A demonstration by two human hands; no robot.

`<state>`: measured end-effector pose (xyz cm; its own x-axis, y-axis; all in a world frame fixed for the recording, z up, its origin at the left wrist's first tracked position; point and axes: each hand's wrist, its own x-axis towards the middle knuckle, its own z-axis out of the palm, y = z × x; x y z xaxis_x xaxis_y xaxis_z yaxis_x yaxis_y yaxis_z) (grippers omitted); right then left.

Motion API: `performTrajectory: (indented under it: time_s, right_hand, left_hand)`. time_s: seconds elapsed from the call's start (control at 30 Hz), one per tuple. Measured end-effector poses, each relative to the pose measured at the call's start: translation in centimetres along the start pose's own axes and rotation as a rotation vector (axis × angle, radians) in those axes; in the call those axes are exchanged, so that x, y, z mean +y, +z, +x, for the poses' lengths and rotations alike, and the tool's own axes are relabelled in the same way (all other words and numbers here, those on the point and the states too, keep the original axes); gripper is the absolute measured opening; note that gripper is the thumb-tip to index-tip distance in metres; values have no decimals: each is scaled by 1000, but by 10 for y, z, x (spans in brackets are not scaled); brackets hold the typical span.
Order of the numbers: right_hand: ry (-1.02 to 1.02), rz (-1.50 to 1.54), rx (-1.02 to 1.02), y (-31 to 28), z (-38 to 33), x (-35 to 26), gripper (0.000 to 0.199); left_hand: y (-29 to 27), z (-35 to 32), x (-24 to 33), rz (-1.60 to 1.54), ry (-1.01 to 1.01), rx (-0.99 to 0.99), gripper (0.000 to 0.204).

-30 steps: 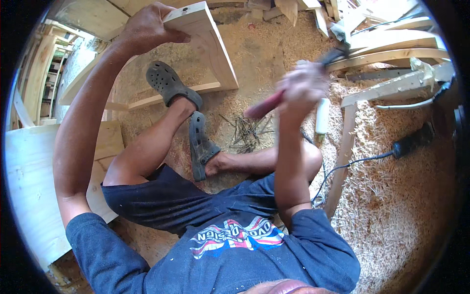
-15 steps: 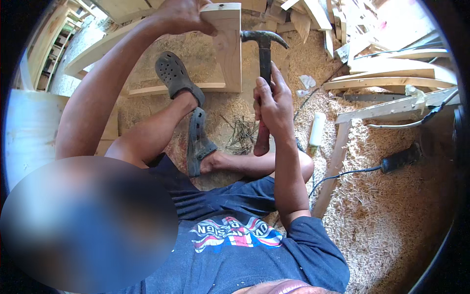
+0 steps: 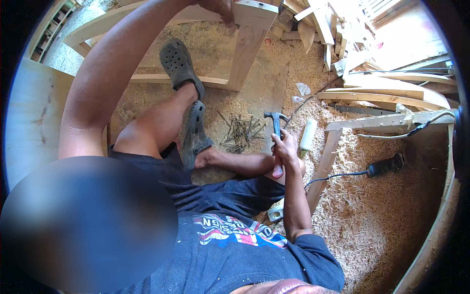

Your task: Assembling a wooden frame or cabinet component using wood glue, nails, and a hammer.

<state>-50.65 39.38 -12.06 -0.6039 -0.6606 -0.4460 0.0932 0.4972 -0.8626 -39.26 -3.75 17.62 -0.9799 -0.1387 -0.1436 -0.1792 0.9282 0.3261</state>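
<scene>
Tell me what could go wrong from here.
The left hand is on the wooden frame, close to its upper corner; a stray blow there from the hammer in the right hand might hit the fingers.

A holed clog sits right beside the loose pile of nails, so a shifting foot could get pricked.

The dark cord runs near the right forearm and might snag it.

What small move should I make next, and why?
Probably set the hammer down beside the loose nails and pick one up: your right hand grips the hammer close to them, while your left hand holds the wooden frame, leaving neither free.
</scene>
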Motion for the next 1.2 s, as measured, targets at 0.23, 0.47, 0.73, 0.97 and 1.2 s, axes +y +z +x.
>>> performTrajectory:
  time_s: [0.23, 0.47, 0.73, 0.97, 1.2]
  right_hand:
    - [2, -973, 76, -46, 39, 83, 42]
    - [-521, -946, 58, -7, 55, -23, 22]
    - [-482, -1001, -305, 71, 114, 10, 19]
    - [-275, -1153, -165, 110, 112, 43, 24]
    - [-22, -453, -255, 69, 106, 13, 35]
  left_hand:
    - [12, 11, 41, 126, -129, 234, 47]
    - [112, -10, 34, -42, -161, 18, 48]
    - [148, -17, 39, -121, -129, -49, 48]
    - [178, -31, 29, -187, -145, -95, 49]
    - [198, -31, 20, -254, -131, -100, 50]
